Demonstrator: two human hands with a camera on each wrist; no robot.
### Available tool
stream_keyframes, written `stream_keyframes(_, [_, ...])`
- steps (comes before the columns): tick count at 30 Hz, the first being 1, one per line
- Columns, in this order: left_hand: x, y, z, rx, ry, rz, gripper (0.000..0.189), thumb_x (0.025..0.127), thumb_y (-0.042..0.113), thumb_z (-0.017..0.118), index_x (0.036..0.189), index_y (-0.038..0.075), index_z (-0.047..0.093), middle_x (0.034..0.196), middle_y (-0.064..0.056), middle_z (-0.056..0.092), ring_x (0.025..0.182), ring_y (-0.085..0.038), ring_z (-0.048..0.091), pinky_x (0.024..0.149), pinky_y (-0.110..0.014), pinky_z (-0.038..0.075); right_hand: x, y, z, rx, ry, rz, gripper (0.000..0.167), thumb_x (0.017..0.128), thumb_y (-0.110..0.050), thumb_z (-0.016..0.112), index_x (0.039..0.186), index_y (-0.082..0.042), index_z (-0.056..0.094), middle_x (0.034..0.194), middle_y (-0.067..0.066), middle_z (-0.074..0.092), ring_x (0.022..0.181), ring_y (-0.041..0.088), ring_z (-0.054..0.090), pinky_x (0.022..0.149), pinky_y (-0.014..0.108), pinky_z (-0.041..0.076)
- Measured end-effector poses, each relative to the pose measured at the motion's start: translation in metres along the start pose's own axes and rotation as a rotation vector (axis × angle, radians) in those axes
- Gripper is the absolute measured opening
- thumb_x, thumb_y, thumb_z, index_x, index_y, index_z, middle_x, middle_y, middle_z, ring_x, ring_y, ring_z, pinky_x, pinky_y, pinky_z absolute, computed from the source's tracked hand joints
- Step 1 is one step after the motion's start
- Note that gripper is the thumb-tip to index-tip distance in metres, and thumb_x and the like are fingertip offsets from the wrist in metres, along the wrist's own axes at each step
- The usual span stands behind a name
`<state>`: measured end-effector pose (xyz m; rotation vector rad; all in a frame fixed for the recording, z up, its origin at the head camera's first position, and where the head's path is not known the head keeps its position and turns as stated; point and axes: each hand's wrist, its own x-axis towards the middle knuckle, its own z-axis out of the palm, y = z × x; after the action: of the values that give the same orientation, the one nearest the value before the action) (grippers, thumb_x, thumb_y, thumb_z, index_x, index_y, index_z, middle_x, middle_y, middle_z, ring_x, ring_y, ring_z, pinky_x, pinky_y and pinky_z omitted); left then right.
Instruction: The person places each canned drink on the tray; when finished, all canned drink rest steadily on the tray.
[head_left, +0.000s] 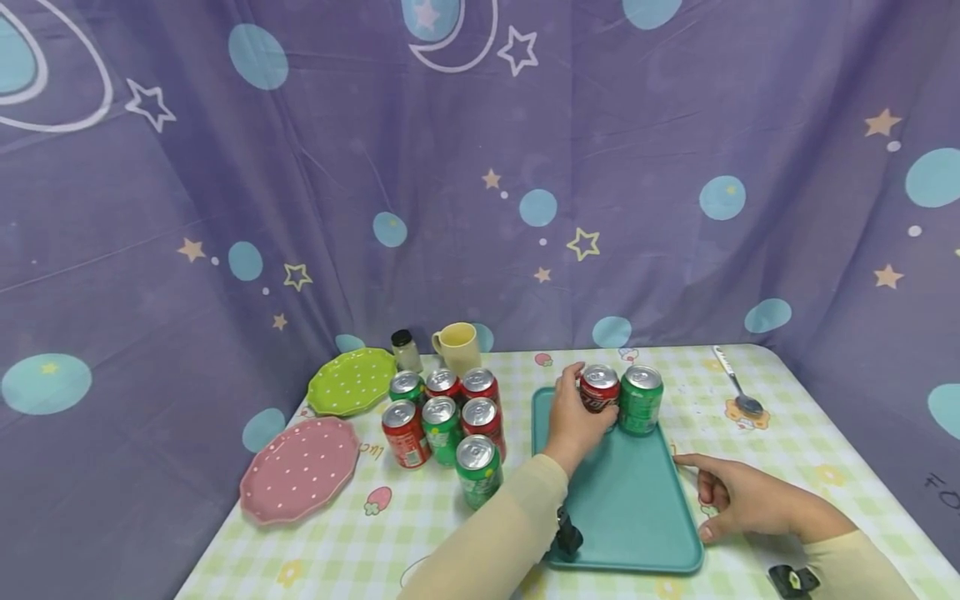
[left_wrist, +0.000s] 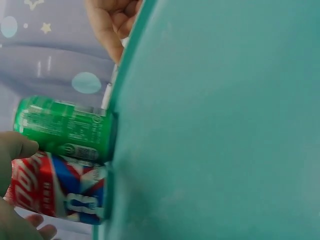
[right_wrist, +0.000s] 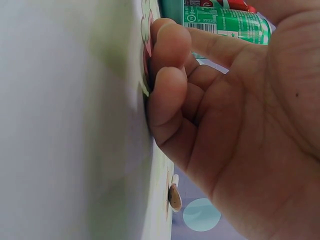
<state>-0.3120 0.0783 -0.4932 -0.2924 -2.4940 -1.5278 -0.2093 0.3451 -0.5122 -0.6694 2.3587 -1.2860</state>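
My left hand (head_left: 573,423) grips a red cola can (head_left: 599,387) at the far end of the teal tray (head_left: 630,510), thumb on one side and fingers on the other. Right beside that can stands a green soda can (head_left: 642,403), upright in the tray's far right corner. In the left wrist view the red can (left_wrist: 55,187) shows a blue and white pattern low on its side. The right hand (head_left: 759,505) rests by the tray's right edge, index fingertip and thumb at the rim. Its other fingers bend loosely against the tablecloth in the right wrist view.
Several red and green cans (head_left: 441,421) stand grouped left of the tray. Further left lie a pink plate (head_left: 302,471) and a green plate (head_left: 352,382). A jar (head_left: 406,353) and a yellow mug (head_left: 458,346) stand behind. A spoon (head_left: 744,400) lies at right.
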Motion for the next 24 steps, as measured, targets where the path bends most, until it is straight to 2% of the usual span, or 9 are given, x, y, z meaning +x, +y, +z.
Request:
stream_keyframes(4, [-0.006, 0.013, -0.013, 0.001, 0.016, 0.042, 0.089, 0.083, 0.021, 0.088, 0.157, 0.026, 0.038, 0.145, -0.003, 0.050, 0.132, -0.024, 0.054, 0.109, -0.042, 0.047, 0.001, -0.001, 0.000, -0.001, -0.008, 0.017, 0.105, 0.078, -0.019, 0.094, 0.157, 0.010, 0.031, 0.093, 0.012, 0.057, 0.066, 0.010, 0.050, 0.055, 0.029, 0.044])
stream_keyframes(6, [-0.012, 0.022, -0.023, -0.014, 0.016, 0.084, 0.089, 0.084, 0.021, 0.087, 0.157, 0.025, 0.037, 0.148, -0.004, 0.047, 0.136, -0.026, 0.050, 0.110, -0.044, 0.046, 0.001, -0.002, -0.001, -0.005, -0.009, 0.014, 0.104, 0.078, -0.019, 0.094, 0.157, 0.010, 0.032, 0.093, 0.012, 0.057, 0.066, 0.010, 0.050, 0.055, 0.029, 0.044])
stream_keyframes(12, [-0.037, 0.052, -0.072, -0.031, -0.028, 0.226, 0.084, 0.089, 0.024, 0.085, 0.158, 0.026, 0.036, 0.159, 0.000, 0.040, 0.152, -0.022, 0.032, 0.119, -0.050, 0.037, 0.002, -0.002, -0.002, -0.017, -0.007, -0.027, 0.102, 0.078, -0.019, 0.093, 0.155, 0.012, 0.033, 0.092, 0.010, 0.057, 0.066, 0.008, 0.049, 0.055, 0.029, 0.044])
stream_keyframes(15, [-0.049, 0.060, -0.098, -0.007, -0.029, 0.296, 0.084, 0.088, 0.025, 0.085, 0.157, 0.024, 0.038, 0.157, 0.003, 0.042, 0.150, -0.017, 0.033, 0.119, -0.048, 0.038, 0.001, 0.000, -0.002, -0.020, -0.006, -0.037, 0.102, 0.079, -0.021, 0.093, 0.155, 0.012, 0.033, 0.092, 0.010, 0.057, 0.066, 0.007, 0.049, 0.055, 0.029, 0.044])
stream_keyframes(18, [-0.059, 0.058, -0.120, 0.016, -0.017, 0.352, 0.085, 0.086, 0.023, 0.087, 0.156, 0.025, 0.039, 0.155, 0.003, 0.044, 0.146, -0.016, 0.038, 0.117, -0.048, 0.039, 0.000, 0.001, -0.002, -0.016, -0.008, -0.040, 0.103, 0.079, -0.022, 0.093, 0.155, 0.013, 0.032, 0.092, 0.011, 0.057, 0.066, 0.006, 0.049, 0.055, 0.029, 0.044])
stream_keyframes(20, [-0.063, 0.052, -0.133, 0.036, 0.000, 0.377, 0.086, 0.085, 0.022, 0.088, 0.156, 0.025, 0.039, 0.154, 0.003, 0.046, 0.143, -0.017, 0.042, 0.115, -0.049, 0.041, -0.001, 0.002, -0.002, -0.008, -0.013, -0.041, 0.103, 0.080, -0.021, 0.092, 0.155, 0.013, 0.031, 0.093, 0.011, 0.056, 0.066, 0.006, 0.048, 0.054, 0.030, 0.043])
stream_keyframes(24, [-0.070, 0.033, -0.158, 0.063, 0.024, 0.378, 0.084, 0.085, 0.023, 0.088, 0.155, 0.025, 0.041, 0.150, 0.002, 0.048, 0.137, -0.021, 0.047, 0.109, -0.052, 0.045, -0.001, 0.002, -0.001, -0.008, -0.012, -0.060, 0.103, 0.080, -0.022, 0.092, 0.155, 0.013, 0.032, 0.093, 0.011, 0.056, 0.066, 0.006, 0.049, 0.054, 0.029, 0.044])
